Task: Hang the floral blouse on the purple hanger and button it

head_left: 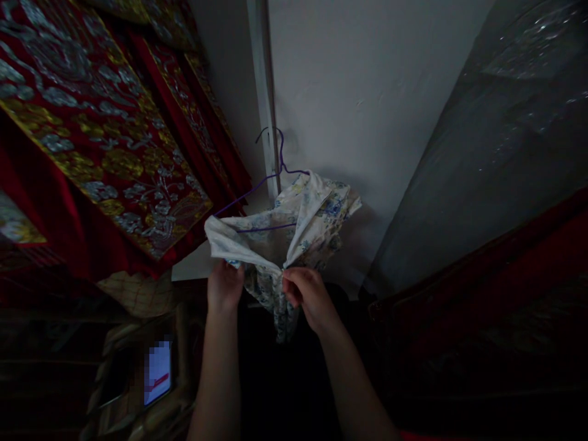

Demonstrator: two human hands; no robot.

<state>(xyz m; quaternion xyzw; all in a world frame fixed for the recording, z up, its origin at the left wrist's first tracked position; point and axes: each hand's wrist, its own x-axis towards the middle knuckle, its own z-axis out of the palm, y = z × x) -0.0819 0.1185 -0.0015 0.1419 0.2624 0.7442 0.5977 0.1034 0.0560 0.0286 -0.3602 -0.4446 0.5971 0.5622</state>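
Garment (316,229) hangs before both hands (309,295), touching them.

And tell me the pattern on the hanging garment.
The garment has a blue floral print on whitish cloth, seen best in the head view.

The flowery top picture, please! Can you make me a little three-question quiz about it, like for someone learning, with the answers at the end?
1. What colour is the hanger in the flowery top?
2. True or false: the lit screen is to the right of the flowery top in the picture.
3. What is at the top's front, where its two edges meet? A: left hand; B: right hand; C: neither hand.

Key: 1. Purple. 2. False; it is at lower left. 3. B, the right hand.
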